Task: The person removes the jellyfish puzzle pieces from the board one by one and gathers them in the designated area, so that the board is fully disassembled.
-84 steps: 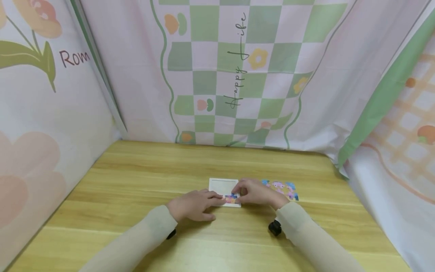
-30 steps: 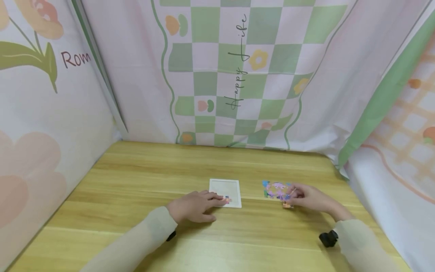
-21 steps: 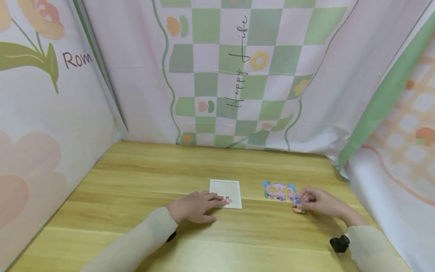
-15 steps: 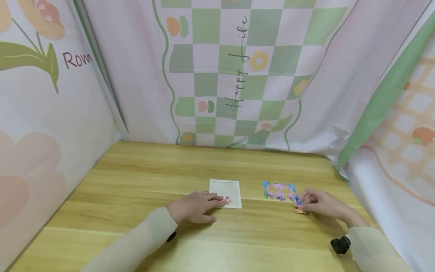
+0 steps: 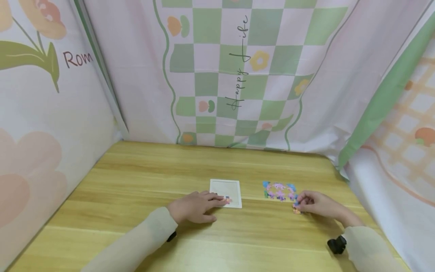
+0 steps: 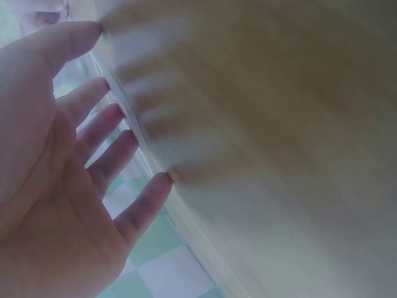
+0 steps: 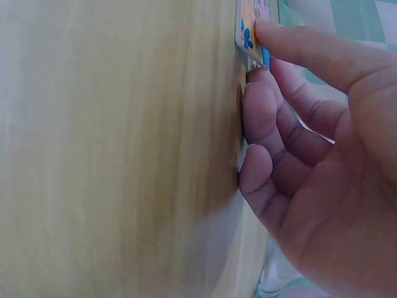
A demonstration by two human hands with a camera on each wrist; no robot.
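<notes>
My left hand (image 5: 194,206) lies with its fingers straight at the white puzzle tray (image 5: 240,189); a fingertip touches a small pink and orange puzzle piece (image 5: 228,200) in the tray's near part. In the left wrist view the left hand (image 6: 68,155) has spread fingers touching down. My right hand (image 5: 321,204) pinches a blue and orange puzzle piece (image 5: 297,211) just below the assembled pieces. Close up in the right wrist view, the right hand (image 7: 310,143) has its thumb on that puzzle piece (image 7: 247,30), its other fingers curled.
A cluster of puzzle pieces (image 5: 279,186), pink with blue corners, lies right of the tray with a gap in its middle. Wooden table (image 5: 153,162) surrounds these things. A checked curtain (image 5: 231,94) hangs at the back edge.
The right hand has moved from the tray to the right, carrying the blue and orange puzzle piece out of it, then lowered slightly beside the cluster. The left hand has stayed in place.
</notes>
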